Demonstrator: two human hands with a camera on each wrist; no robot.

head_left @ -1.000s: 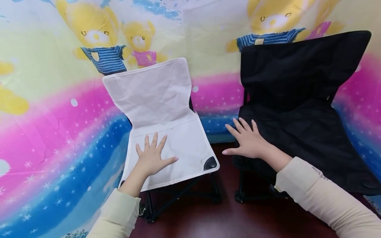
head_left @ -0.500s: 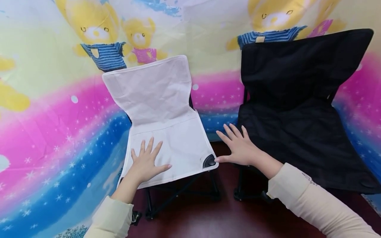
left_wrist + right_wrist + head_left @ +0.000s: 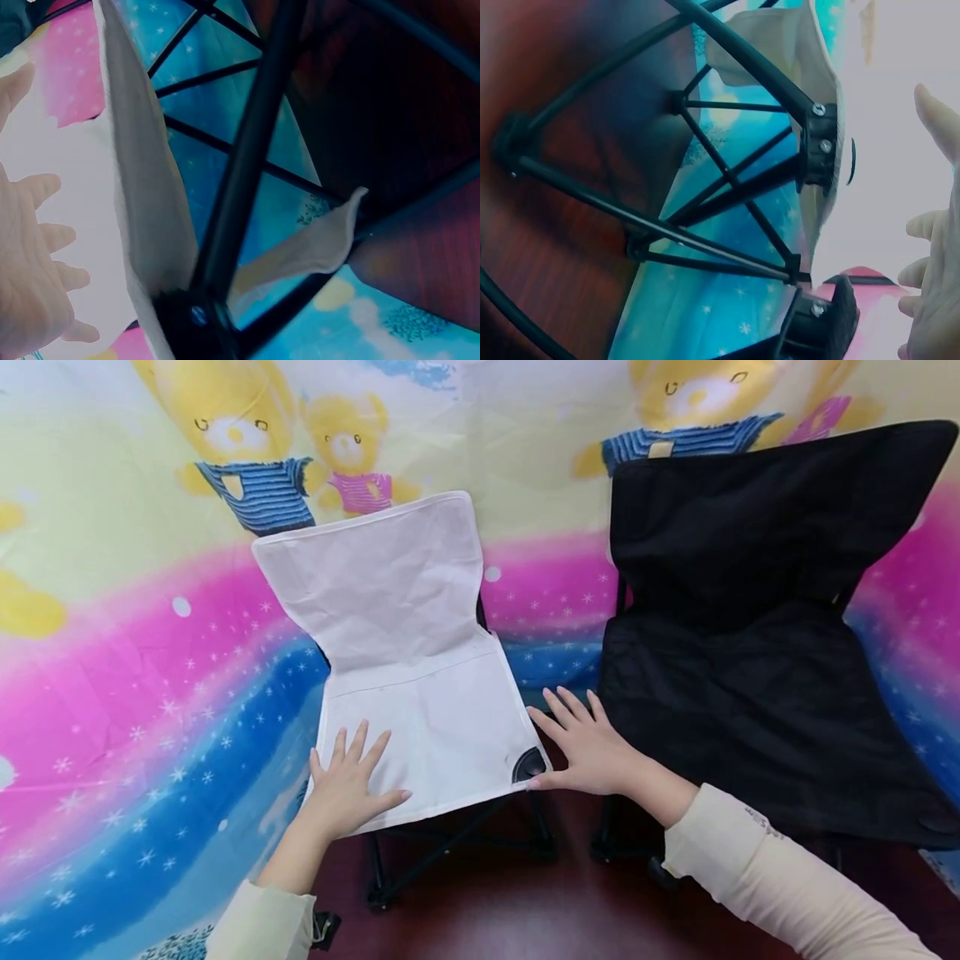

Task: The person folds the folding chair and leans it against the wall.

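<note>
A white folding chair (image 3: 442,710) stands upright, its cloth seat and back spread out. Over the seat's front left side is my left hand (image 3: 341,793), fingers spread and holding nothing. My right hand (image 3: 588,752), also spread, has its thumb tip at the black corner patch (image 3: 528,766) of that seat. In the left wrist view the left hand (image 3: 34,277) appears at the left edge beside the white cloth. The right wrist view has the right hand (image 3: 937,277) at its right edge, with the chair's black frame (image 3: 735,199) under the seat.
A larger black folding chair (image 3: 750,710) stands to the right, close to my right forearm. Both chairs are on a dark red-brown glossy surface (image 3: 517,914). Behind them hangs a colourful cloth (image 3: 547,485) printed with bears and snowflakes.
Both spread hands have moved left and down in the head view. The right hand has gone from the black chair's edge to the white seat's front right corner.
</note>
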